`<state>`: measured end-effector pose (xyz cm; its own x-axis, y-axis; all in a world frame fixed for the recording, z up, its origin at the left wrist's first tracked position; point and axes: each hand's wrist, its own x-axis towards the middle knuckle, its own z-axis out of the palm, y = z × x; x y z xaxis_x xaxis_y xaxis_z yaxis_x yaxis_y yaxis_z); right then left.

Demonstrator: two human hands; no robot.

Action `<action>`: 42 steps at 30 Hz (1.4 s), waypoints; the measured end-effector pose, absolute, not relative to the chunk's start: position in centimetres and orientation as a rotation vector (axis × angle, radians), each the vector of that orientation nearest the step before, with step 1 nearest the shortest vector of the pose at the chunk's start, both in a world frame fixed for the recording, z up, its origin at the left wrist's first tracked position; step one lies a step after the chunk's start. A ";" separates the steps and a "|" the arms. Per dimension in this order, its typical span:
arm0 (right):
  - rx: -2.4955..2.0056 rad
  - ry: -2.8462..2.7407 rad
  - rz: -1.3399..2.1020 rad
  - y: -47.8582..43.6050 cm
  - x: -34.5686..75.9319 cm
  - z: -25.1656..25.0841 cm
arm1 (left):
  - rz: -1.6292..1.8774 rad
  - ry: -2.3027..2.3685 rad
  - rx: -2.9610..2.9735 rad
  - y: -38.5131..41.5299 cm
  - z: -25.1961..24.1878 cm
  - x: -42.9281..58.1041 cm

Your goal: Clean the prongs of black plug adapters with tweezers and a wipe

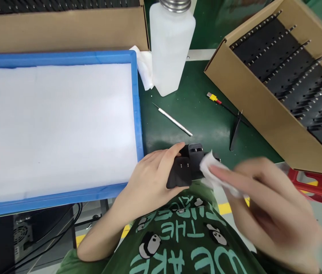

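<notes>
Left hand (149, 179) is gripping a small black plastic part (186, 167), fingers wrapped around its left end, holding it just over the near edge of the green desk (201, 114). Right hand (266, 205), a bit blurry, is pinching a folded white wipe (210, 167) and pressing it against the part's right side. A thin metal pick (173, 120) is lying right behind.

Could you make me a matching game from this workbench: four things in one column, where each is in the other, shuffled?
Things
1. small black plastic part
2. crumpled white cloth wipe
3. tall translucent white plastic bottle
4. thin silver metal pick

Places
A. lying flat on the green mat
B. pinched in the right hand
C. standing upright near the blue tray
D. gripped in the left hand

Pairs: 1-D, 2-B, 3-C, 4-A
</notes>
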<state>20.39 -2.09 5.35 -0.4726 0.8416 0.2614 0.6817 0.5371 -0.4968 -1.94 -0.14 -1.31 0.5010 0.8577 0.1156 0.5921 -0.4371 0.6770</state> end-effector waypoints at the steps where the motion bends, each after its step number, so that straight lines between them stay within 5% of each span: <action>1: -1.204 -2.301 0.424 -0.7 20.3 5.4 | 0.594 1.189 2.164 -0.1 -1.2 -2.0; 8: -0.908 -2.788 0.982 7.6 17.8 5.2 | 0.542 1.223 2.075 -0.1 -0.9 -1.9; 18: -0.966 -2.680 1.061 8.9 17.7 4.4 | 0.586 1.207 2.053 -0.1 -0.8 -1.8; 26: -1.027 -2.161 0.421 4.0 20.8 5.9 | 0.581 1.245 2.090 -0.4 -1.2 -1.8; 30: -1.188 -2.402 -0.124 -1.1 20.8 2.8 | 0.569 1.287 2.190 -0.9 -0.8 -2.4; 34: -1.306 -2.464 -0.254 -4.2 18.2 0.1 | 0.481 1.345 2.262 -1.4 -0.6 -3.1; 40: -0.666 -2.363 0.764 -5.2 18.3 2.4 | 0.524 1.375 2.202 -1.6 -1.2 -3.3; 42: -0.863 -2.136 0.737 -5.1 19.9 2.7 | 0.538 1.355 2.198 -1.7 -1.3 -3.5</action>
<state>19.88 -5.14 2.71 -0.5273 0.7529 0.3939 0.3497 0.6148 -0.7069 -3.46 -1.71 -1.25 0.4267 0.9016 0.0709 0.7047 -0.3806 0.5988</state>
